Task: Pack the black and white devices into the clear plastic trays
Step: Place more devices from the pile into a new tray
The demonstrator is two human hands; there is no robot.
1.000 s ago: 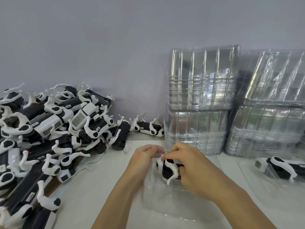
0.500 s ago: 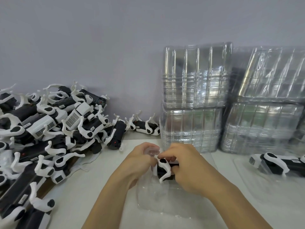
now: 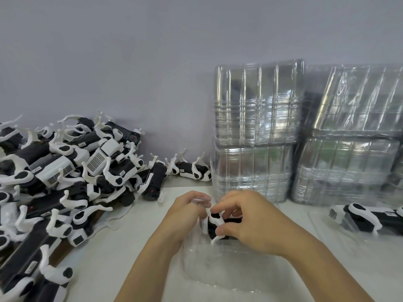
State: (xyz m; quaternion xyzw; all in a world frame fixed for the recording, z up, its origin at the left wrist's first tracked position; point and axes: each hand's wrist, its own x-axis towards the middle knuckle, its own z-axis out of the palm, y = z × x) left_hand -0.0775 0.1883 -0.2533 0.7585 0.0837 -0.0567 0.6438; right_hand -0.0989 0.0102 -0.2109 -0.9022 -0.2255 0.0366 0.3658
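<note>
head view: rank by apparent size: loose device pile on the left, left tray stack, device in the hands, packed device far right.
1. Loose device pile
2. Left tray stack; close to the pile, order unsure
3. Packed device, cut off by the frame edge
4. Device in the hands, mostly covered

The right hand [image 3: 250, 223] grips a black and white device [image 3: 216, 225] over a clear tray [image 3: 229, 269]; the left hand [image 3: 185, 212] pinches the tray's far edge just beside those fingers [image 3: 226, 205].

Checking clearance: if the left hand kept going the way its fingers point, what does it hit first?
Likely the lower stack of clear trays, just beyond the left hand, which grips the clear tray's rim; depth is uncertain.
</note>
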